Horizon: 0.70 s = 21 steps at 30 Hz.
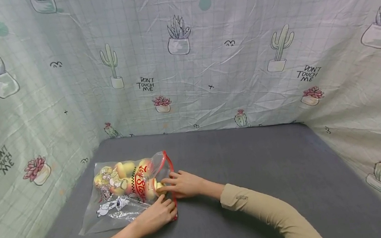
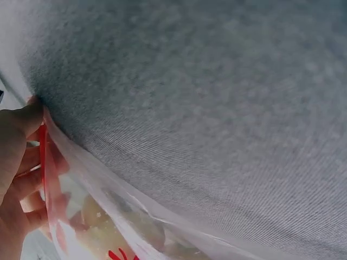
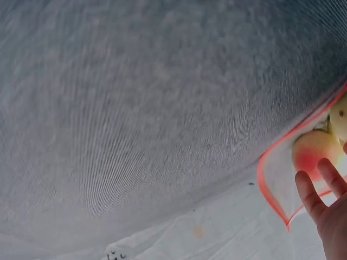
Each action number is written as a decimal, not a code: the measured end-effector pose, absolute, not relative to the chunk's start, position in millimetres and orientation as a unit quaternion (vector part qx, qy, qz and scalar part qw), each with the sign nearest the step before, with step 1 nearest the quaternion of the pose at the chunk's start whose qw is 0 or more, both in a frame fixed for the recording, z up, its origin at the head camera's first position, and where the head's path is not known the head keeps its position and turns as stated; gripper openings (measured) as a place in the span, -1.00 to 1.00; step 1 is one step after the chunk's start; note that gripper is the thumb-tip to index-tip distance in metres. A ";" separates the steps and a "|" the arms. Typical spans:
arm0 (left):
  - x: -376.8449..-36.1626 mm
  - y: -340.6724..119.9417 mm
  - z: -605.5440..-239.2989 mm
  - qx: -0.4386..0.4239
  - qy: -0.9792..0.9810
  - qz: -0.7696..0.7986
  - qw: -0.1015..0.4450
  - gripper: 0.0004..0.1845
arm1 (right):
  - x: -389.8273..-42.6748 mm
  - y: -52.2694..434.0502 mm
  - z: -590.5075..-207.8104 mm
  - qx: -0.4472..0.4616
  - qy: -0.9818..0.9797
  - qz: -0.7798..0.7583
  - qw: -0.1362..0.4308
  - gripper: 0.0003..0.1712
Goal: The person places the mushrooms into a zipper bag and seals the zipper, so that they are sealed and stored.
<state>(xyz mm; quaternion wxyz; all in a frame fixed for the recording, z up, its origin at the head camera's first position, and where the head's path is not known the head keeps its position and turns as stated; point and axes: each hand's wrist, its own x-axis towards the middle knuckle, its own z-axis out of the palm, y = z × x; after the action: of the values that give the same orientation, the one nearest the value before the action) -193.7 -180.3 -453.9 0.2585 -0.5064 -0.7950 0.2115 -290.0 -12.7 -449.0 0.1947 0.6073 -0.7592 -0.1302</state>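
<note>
A clear zip bag [image 1: 93, 216] with red edging and printed cartoon figures lies on its side, its mouth facing right. Inside are several yellow fruits with red blush, among them a peach-like fruit [image 3: 313, 154] and a paler one [image 3: 339, 116] with a dark spot. My left hand [image 1: 158, 213] pinches the near corner of the bag's red edge between thumb and fingers; the left wrist view shows this edge [image 2: 43, 162]. My right hand [image 1: 186, 183] reaches into the mouth with fingers extended and spread, at a yellow fruit [image 1: 160, 187]. Its fingertips are partly cut off in the right wrist view.
The bag lies on the left part of a dark grey cloth-covered table [image 1: 250, 167]. A pale curtain [image 1: 206, 67] printed with cacti and potted plants surrounds the back and both sides.
</note>
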 end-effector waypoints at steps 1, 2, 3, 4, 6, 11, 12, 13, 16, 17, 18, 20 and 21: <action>-194.0 -180.1 -454.1 -0.506 -0.795 0.210 0.261 -0.75 | -289.9 -13.0 -450.3 0.606 -0.759 -0.133 0.197 -0.45; -194.4 -179.9 -454.4 -0.505 -0.795 0.208 0.264 -0.75 | -289.8 -13.4 -451.5 0.605 -0.759 -0.136 0.199 -0.44; -194.9 -179.8 -454.6 -0.503 -0.796 0.205 0.267 -0.74 | -289.5 -13.8 -452.2 0.603 -0.760 -0.138 0.199 -0.42; -195.3 -179.8 -454.9 -0.502 -0.797 0.202 0.269 -0.74 | -289.4 -14.2 -452.9 0.601 -0.761 -0.141 0.199 -0.41; -195.5 -179.9 -454.9 -0.499 -0.797 0.198 0.276 -0.75 | -289.3 -15.2 -454.0 0.597 -0.764 -0.144 0.199 -0.38; -194.2 -180.3 -453.5 -0.490 -0.795 0.198 0.298 -0.76 | -288.1 -17.3 -455.3 0.585 -0.772 -0.145 0.201 -0.38; -193.7 -180.4 -453.0 -0.487 -0.794 0.199 0.303 -0.76 | -287.8 -17.4 -455.5 0.584 -0.773 -0.145 0.202 -0.39; -193.2 -180.4 -452.4 -0.485 -0.794 0.200 0.308 -0.76 | -287.5 -17.4 -455.7 0.582 -0.774 -0.145 0.204 -0.40; -190.9 -180.9 -450.0 -0.478 -0.789 0.211 0.323 -0.73 | -286.7 -16.9 -456.1 0.581 -0.773 -0.149 0.207 -0.42; -190.1 -181.1 -449.3 -0.476 -0.787 0.217 0.327 -0.70 | -286.3 -16.7 -456.0 0.581 -0.773 -0.148 0.208 -0.42; -189.3 -181.3 -448.4 -0.475 -0.784 0.224 0.332 -0.68 | -286.2 -16.6 -456.0 0.581 -0.773 -0.147 0.209 -0.41; -187.6 -181.3 -447.5 -0.472 -0.778 0.239 0.338 -0.63 | -285.7 -16.4 -456.2 0.583 -0.773 -0.144 0.207 -0.38; -187.0 -181.3 -446.9 -0.471 -0.777 0.245 0.339 -0.62 | -285.5 -16.6 -456.3 0.584 -0.773 -0.142 0.204 -0.38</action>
<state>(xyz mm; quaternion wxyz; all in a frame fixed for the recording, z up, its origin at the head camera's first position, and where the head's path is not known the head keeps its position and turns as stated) -187.0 -181.3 -446.9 0.3392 -0.4709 -0.7768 0.2446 -285.5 -16.6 -456.3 0.2043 0.5836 -0.7729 -0.1422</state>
